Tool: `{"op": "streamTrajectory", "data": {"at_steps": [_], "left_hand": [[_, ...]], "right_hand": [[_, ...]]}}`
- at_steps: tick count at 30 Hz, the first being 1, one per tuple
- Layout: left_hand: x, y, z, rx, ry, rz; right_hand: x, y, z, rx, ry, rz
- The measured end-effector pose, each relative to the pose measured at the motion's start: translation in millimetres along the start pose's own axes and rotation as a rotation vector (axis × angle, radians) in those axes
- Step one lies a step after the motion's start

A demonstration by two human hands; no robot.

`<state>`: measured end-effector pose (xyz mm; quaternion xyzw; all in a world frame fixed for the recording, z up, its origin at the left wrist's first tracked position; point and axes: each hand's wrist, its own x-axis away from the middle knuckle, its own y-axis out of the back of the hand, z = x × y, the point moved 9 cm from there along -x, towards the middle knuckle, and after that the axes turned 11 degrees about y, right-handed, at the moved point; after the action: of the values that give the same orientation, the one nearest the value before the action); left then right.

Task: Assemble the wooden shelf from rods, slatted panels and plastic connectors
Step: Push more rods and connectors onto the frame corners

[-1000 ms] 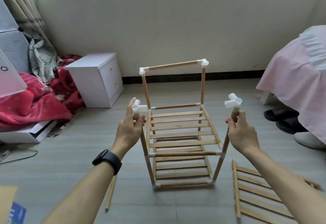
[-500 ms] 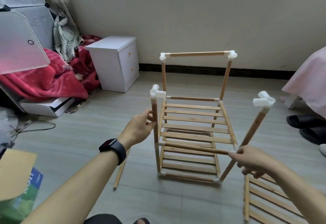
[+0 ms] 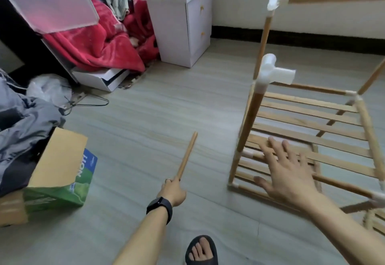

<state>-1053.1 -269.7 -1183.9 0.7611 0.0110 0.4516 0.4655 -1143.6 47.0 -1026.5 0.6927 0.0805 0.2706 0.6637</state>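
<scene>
The half-built wooden shelf (image 3: 308,118) stands on the floor at the right, with slatted tiers and white plastic connectors. A white three-way connector (image 3: 273,70) caps its near left post. A loose wooden rod (image 3: 186,154) lies on the floor left of the shelf. My left hand (image 3: 173,191) grips the rod's near end. My right hand (image 3: 289,173) hovers open with fingers spread in front of the shelf's lower tier, holding nothing. Part of a spare slatted panel (image 3: 375,221) shows at the right edge.
A white bedside cabinet (image 3: 181,20) stands by the wall at the back. A red blanket (image 3: 100,43) and clothes pile up at the left. A cardboard box (image 3: 56,177) sits at near left. My sandalled foot (image 3: 201,250) is at the bottom.
Both hands have left the shelf's front posts. The view has swung down and left. My left hand has reached down to the loose rod and gripped it; my right hand has opened.
</scene>
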Motion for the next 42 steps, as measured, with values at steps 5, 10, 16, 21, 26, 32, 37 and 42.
{"op": "streamTrajectory", "data": {"at_steps": [5,10,16,21,26,32,37,42], "left_hand": [[-30,-24,10,-0.028,0.073,-0.06],[-45,-44,6,-0.187,0.007,-0.116],[-19,-29,-25,0.136,-0.073,-0.057],[38,67,-67,0.913,-0.142,0.016],[133,193,-106,1.217,-0.361,-0.058],[282,296,-164,1.3,-0.914,-0.147],[374,294,-217,1.097,-1.203,-0.063],[410,241,-262,0.759,-1.391,0.02]], "right_hand": [[-1,-10,-9,0.018,0.046,-0.05],[-2,-10,-10,-0.012,0.062,-0.084],[-1,-4,-6,-0.076,0.069,0.012],[5,3,1,-0.148,0.058,0.224],[18,26,8,-0.133,0.016,0.354],[41,124,-11,-0.421,-0.104,-0.126],[93,219,-34,-1.449,-0.082,-0.717],[137,231,-37,-2.05,0.082,-0.896]]}}
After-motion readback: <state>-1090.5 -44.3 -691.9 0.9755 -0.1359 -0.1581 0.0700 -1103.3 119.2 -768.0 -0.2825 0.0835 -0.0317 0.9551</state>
